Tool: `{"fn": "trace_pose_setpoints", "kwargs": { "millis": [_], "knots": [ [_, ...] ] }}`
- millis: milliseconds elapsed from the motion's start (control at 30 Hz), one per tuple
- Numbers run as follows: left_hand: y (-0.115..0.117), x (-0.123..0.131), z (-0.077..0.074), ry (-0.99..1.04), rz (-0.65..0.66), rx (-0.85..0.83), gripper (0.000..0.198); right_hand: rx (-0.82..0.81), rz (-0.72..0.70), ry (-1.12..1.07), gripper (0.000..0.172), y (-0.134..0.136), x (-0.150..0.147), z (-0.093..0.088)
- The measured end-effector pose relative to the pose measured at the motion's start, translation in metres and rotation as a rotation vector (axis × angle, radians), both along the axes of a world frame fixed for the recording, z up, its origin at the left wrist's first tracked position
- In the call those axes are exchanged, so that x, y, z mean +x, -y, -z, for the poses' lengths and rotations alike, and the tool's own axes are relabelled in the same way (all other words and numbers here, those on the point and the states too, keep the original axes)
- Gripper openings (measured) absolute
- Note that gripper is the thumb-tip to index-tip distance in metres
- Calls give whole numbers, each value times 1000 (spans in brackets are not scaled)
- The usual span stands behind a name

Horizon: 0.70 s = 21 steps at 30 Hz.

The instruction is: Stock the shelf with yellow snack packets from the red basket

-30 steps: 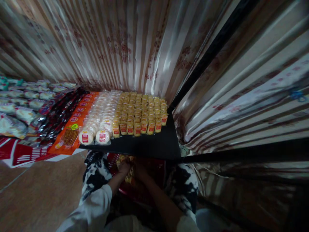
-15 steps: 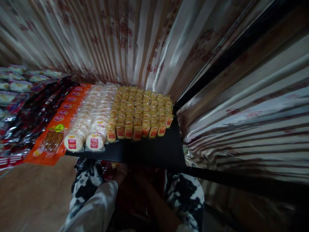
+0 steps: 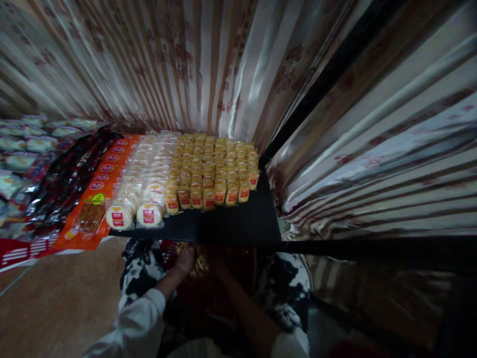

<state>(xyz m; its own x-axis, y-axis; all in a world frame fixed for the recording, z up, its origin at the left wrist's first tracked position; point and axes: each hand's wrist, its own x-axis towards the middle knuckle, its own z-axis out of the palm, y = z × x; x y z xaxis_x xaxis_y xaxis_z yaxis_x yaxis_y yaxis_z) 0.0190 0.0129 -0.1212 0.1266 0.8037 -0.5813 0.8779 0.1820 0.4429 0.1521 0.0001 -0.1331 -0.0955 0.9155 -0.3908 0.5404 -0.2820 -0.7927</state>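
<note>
Below the front edge of the black shelf (image 3: pixel 238 226), my left hand (image 3: pixel 186 257) is closed round small yellow wrapped snacks, which show on both sides of its fingers. More yellow wrapped snacks (image 3: pixel 201 267) lie between my two hands, over a red basket (image 3: pixel 218 304) between the knees. My right hand (image 3: pixel 216 262) is beside them in deep shadow, its fingers too dark to make out. On the shelf, tight rows of small yellow packets (image 3: pixel 208 171) with red labels stand at the right. Two rows of round white wrapped biscuits (image 3: pixel 149 214) run along their left side.
An orange snack pack (image 3: pixel 99 184), dark shiny packets (image 3: pixel 70 174) and pale packets (image 3: pixel 22 159) fill the left. A red slotted basket (image 3: pixel 28 252) is under them. A striped curtain (image 3: pixel 194 64) hangs behind, and a black frame bar (image 3: pixel 316 89) slants up at the right.
My left hand has come up slightly, and yellow wrapped snacks now show between the hands, where it was dark before. The view has shifted slightly. The rows on the shelf look the same.
</note>
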Motion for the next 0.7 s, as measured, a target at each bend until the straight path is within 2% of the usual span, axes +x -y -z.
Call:
{"fn": "trace_pose_setpoints", "kwargs": {
  "millis": [100,200,300,400,567,700],
  "knots": [
    [9,-5,-21,84,24,73,50,-1,-22,-28,33,6,2,-9],
    [16,-8,-34,226,37,93,51,14,-115,-87,45,13,10,-17],
    [21,-9,-46,359,37,123,59,40,-172,-138,44,19,25,-28],
    [26,-4,-65,446,-20,134,58,82,-145,-151,40,25,41,-47],
    [28,14,-99,453,-78,168,46,165,-45,-163,37,33,55,-85],
    [18,28,-119,452,-54,259,43,229,-5,-150,33,34,63,-108]
  ]
}}
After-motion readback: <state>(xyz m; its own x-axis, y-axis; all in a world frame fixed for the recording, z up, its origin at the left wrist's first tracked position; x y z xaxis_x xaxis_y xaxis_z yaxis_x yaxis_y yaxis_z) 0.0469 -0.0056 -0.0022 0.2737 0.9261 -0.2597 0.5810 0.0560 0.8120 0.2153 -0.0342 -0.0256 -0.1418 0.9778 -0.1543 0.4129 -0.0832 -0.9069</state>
